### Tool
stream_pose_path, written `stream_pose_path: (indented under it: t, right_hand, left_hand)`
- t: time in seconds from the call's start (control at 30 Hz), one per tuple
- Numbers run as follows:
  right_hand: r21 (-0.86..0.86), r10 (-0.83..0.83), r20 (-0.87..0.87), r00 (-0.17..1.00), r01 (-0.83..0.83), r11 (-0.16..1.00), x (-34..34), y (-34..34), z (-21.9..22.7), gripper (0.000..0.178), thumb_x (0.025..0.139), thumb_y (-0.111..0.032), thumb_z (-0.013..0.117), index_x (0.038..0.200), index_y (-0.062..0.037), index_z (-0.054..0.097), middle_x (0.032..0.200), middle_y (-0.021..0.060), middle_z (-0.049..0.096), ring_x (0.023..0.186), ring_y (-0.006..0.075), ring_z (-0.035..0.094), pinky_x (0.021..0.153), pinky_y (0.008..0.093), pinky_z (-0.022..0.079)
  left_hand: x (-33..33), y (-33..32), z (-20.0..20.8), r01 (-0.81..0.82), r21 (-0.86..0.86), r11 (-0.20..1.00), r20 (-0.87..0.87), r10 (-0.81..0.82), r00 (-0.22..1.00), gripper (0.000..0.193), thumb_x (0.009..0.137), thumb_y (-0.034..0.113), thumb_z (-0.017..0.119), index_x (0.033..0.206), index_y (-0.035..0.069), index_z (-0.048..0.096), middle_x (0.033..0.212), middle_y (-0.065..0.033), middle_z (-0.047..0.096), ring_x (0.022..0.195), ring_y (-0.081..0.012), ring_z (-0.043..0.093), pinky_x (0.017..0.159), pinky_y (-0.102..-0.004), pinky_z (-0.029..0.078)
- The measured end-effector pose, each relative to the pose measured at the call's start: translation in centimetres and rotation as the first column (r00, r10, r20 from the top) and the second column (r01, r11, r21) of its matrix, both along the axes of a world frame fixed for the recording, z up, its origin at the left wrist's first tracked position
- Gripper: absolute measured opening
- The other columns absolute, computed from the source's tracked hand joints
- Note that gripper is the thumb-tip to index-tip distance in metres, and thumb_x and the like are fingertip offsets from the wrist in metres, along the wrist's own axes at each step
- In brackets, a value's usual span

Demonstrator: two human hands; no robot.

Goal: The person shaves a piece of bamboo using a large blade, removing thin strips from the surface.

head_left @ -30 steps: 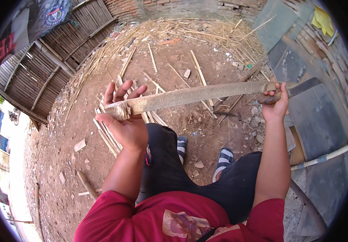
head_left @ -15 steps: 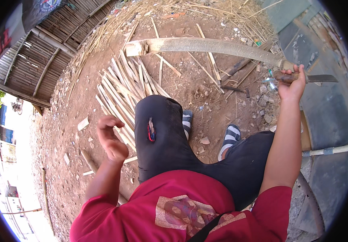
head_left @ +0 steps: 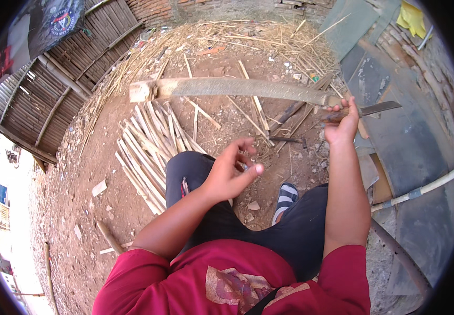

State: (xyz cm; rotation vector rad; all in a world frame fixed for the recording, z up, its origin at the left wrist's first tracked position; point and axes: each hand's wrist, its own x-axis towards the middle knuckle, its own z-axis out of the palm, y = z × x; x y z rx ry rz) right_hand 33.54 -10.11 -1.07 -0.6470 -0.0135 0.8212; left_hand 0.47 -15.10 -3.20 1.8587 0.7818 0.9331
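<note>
My right hand (head_left: 342, 125) is closed around one end of a long, flat bamboo slat (head_left: 227, 87) and around the handle of a knife (head_left: 377, 109) whose blade points right. The slat runs left from that hand and hangs above the ground, its far end free. My left hand (head_left: 231, 172) floats over my left knee with fingers loosely apart and holds nothing I can make out. It is well short of the slat.
A pile of split bamboo strips (head_left: 148, 142) lies on the dirt to the left of my knee. Straw (head_left: 222, 37) covers the ground behind. Dark sheets (head_left: 395, 79) and a pale pole (head_left: 421, 191) lie at the right. My sandalled foot (head_left: 287, 195) rests below the slat.
My left hand let go of the slat's left end, dropped, then rose in front of my knee. The slat moved away from my body, held only by my right hand.
</note>
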Motion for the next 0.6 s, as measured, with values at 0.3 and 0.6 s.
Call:
stream_pose_path:
  t: [0.3,0.6]
  right_hand:
    - [0.042,0.282,0.061,0.957,-0.285,0.958,-0.4,-1.0,0.1,0.033,0.098,-0.04,0.072,0.098,-0.0106,0.058,0.082,0.0028,0.054,0.071,0.0144,0.056,0.068,0.0347,0.052]
    - [-0.475,0.72,0.263,0.643,-0.563,0.676,3.9,-2.2,-0.8,0.033,0.095,-0.037,0.075,0.096,-0.0071,0.062,0.102,0.0138,0.069,0.059,0.0127,0.054,0.062,0.0341,0.052]
  left_hand:
    - [9.5,8.5,4.2,-0.165,-0.106,0.981,0.409,0.194,0.892,0.063,0.109,0.053,0.047,0.144,0.001,0.05,0.123,-0.0156,0.066,0.113,-0.0223,0.065,0.093,-0.0385,0.056]
    - [5.8,13.8,16.4,-0.266,0.025,0.964,0.132,0.261,0.956,0.056,0.106,0.054,0.051,0.127,0.005,0.068,0.102,-0.0109,0.072,0.085,-0.0158,0.068,0.068,-0.0289,0.057]
